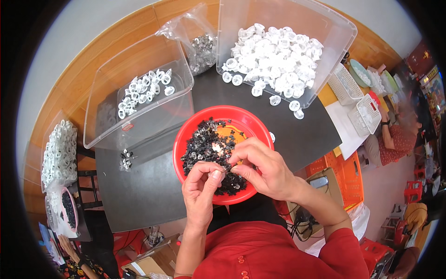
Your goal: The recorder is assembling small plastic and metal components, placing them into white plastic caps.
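Just a messy heap of tiny black parts point(199, 151), piled mostly toward the left in a round red basin point(223, 110).

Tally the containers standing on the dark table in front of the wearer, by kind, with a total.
Red basin: 1
Clear plastic bins, left one and right one: 2
Clear plastic bag: 1
Total: 4
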The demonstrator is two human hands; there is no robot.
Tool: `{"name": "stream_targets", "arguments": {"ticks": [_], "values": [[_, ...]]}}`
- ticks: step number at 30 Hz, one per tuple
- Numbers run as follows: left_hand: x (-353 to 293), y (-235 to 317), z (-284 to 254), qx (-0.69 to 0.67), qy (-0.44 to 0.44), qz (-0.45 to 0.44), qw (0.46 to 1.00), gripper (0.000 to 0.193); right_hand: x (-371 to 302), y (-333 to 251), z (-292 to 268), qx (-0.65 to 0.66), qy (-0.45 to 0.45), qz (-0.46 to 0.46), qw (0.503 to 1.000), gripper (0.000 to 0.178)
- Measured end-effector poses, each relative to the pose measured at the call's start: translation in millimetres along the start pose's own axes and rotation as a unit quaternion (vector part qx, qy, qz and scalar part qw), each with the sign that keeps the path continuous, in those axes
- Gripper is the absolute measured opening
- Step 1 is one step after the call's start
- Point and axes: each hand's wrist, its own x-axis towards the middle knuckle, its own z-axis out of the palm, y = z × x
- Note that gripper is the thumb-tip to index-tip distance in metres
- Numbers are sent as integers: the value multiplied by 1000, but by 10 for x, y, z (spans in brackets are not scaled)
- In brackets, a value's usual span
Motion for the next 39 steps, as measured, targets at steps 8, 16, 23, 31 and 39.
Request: {"name": "stream_targets", "arguments": {"ticks": [8, 16, 23, 31, 39], "values": [[-9, -27, -33, -20, -37, -31, 999, 15, 36, 29, -62, -136, -59, -93, 985, 13], [16, -23, 6, -210, -18, -116, 971, 39, -93, -70, 41, 13, 29, 71, 997, 7], [-24, -92, 76, -270, -22, -112, 956, 51, -163, -59, 223, -5, 83, 101, 991, 9], [-36, -91, 117, -210, -8, -61, 976, 56, -155, -88, 219, -167, 65, 7, 984, 10], [-63, -142, 131, -183, 6, -38, 982, 57, -159, -21, 167, -200, 17, -89, 976, 18]]}}
